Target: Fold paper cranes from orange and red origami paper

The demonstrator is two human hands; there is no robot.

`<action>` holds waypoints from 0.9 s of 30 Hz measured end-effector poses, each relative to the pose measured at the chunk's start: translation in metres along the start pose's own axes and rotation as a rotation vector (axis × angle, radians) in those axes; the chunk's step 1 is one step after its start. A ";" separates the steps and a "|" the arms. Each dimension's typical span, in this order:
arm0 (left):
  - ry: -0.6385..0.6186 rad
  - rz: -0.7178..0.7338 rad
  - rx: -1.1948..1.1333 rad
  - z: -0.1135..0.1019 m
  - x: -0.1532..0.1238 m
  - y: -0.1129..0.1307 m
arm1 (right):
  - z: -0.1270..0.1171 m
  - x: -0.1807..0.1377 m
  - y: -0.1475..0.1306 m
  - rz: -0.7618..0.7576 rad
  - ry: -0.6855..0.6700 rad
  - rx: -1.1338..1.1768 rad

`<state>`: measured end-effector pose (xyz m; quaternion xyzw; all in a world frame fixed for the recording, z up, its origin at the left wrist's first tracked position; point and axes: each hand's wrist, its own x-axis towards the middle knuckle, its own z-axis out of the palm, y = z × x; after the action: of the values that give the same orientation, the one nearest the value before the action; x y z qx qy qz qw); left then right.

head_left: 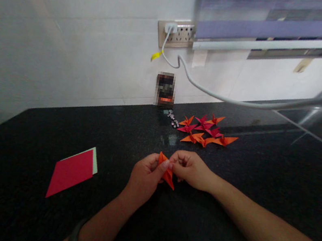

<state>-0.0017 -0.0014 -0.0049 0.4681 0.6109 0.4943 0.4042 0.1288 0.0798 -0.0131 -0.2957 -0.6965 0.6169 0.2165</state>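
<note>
Nearside and slightly left of the paper cranes, orange folded paper is pinched by fingers of left hand; right hand pinches its edge. Probably light, crisp, easily creased; hold thick middle.

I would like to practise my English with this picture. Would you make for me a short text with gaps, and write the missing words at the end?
1. The left hand and the right hand hold a folded paper whose colour is ____.
2. From the person's view, the paper sheets lie to the ____ of the paper birds.
3. The tag on the cable is ____ in colour.

Missing words: orange; left; yellow.
</note>
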 end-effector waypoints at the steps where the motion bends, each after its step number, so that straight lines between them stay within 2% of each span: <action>1: -0.006 0.024 0.032 -0.001 0.000 -0.001 | -0.001 0.000 0.000 -0.004 -0.016 -0.030; 6: 0.081 0.237 0.321 -0.005 -0.001 0.001 | -0.007 -0.001 0.000 -0.002 -0.075 -0.073; 8: 0.105 0.250 0.366 -0.006 -0.001 0.003 | -0.008 -0.001 0.000 -0.006 -0.085 -0.073; 13: 0.052 0.082 0.169 -0.003 -0.001 0.001 | -0.008 -0.001 -0.001 -0.011 -0.117 -0.081; 17: 0.101 -0.040 -0.006 -0.001 0.000 0.001 | -0.008 0.000 -0.005 -0.059 0.011 -0.009; 19: 0.151 -0.069 -0.080 -0.001 0.002 0.002 | -0.009 0.000 -0.005 -0.104 0.082 0.067; 22: 0.204 -0.101 -0.182 -0.001 0.004 0.003 | -0.007 0.000 -0.004 -0.145 0.073 0.103; 24: 0.200 -0.123 -0.233 -0.001 0.005 0.003 | -0.005 0.000 -0.002 -0.132 0.053 0.062; 27: 0.140 -0.156 -0.266 0.000 0.006 0.004 | -0.003 0.000 0.001 -0.120 0.094 -0.007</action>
<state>-0.0027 0.0042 -0.0012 0.3260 0.6011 0.5693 0.4564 0.1305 0.0821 -0.0138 -0.2828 -0.7042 0.5859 0.2842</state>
